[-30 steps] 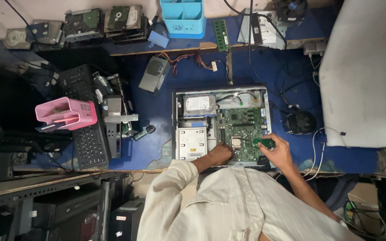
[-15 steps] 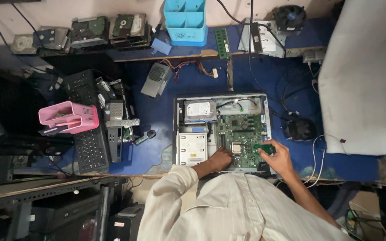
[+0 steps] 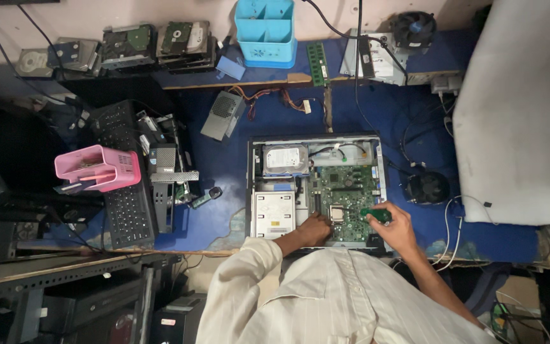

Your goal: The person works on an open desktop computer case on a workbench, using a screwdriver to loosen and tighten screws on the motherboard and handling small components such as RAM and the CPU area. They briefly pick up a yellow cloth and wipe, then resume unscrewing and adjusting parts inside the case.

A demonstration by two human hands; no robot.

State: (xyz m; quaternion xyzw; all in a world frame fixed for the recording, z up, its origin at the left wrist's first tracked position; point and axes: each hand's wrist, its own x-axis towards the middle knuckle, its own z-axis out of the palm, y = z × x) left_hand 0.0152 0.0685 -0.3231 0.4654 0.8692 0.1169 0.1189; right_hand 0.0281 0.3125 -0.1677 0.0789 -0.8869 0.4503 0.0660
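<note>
An open desktop computer case [image 3: 250, 185] lies flat on the blue table, showing a green motherboard [image 3: 346, 191], a hard drive [image 3: 286, 160] and a silver optical drive [image 3: 274, 215]. My left hand [image 3: 314, 229] rests on the motherboard's near edge beside the processor socket [image 3: 337, 213]; whether its fingers hold anything is hidden. My right hand [image 3: 394, 228] grips a screwdriver with a green handle [image 3: 375, 214], its shaft lying across the board toward the socket.
A black cooling fan [image 3: 428, 187] lies right of the case. A pink basket [image 3: 98, 168], a black keyboard [image 3: 128, 215] and loose parts sit on the left. Hard drives [image 3: 128, 46], a blue bin [image 3: 265, 30] and a memory stick [image 3: 317, 64] line the back. A white panel [image 3: 520, 114] covers the right.
Both hands stay at the motherboard's near edge. The right hand with the screwdriver has shifted only slightly. The camera view has drifted a little.
</note>
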